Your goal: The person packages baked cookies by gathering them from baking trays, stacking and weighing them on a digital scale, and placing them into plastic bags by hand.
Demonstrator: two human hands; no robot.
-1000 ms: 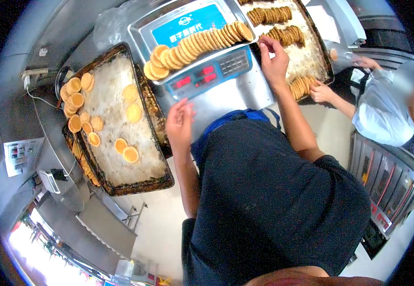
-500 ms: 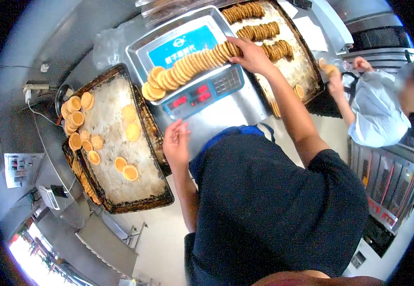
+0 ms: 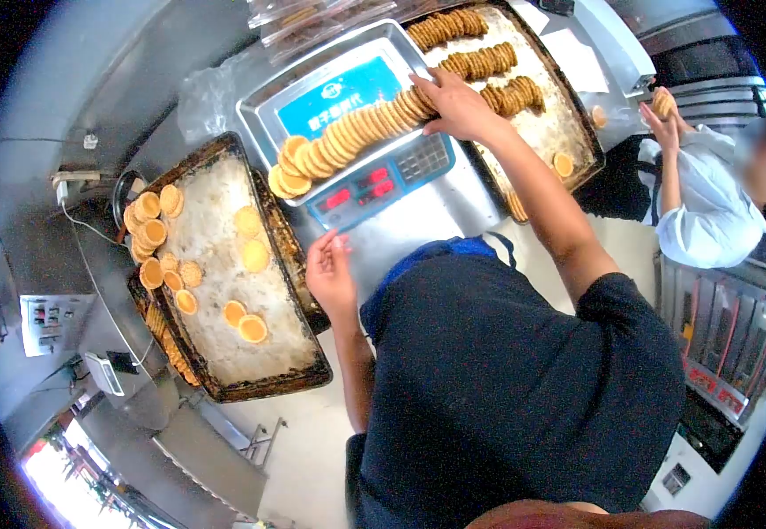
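Newly clasping, seemingly steadying, biscuit row (image 3: 348, 138) atop scale (image 3: 423, 162) with right hand (image 3: 464, 106); leaving left hand (image 3: 330, 275) loosely spread, empty, before scale.

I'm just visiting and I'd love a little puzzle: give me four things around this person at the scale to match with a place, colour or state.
Things
1. Right hand
2. Left hand
3. Scale display
4. Tray on the left

Places, colours, states
A. Lit with red figures
B. Dotted with loosely scattered cookies
C. At the right end of the cookie row in the metal pan
D. Raised, fingers partly curled, with nothing visible in it

Right pairs
1-C
2-D
3-A
4-B
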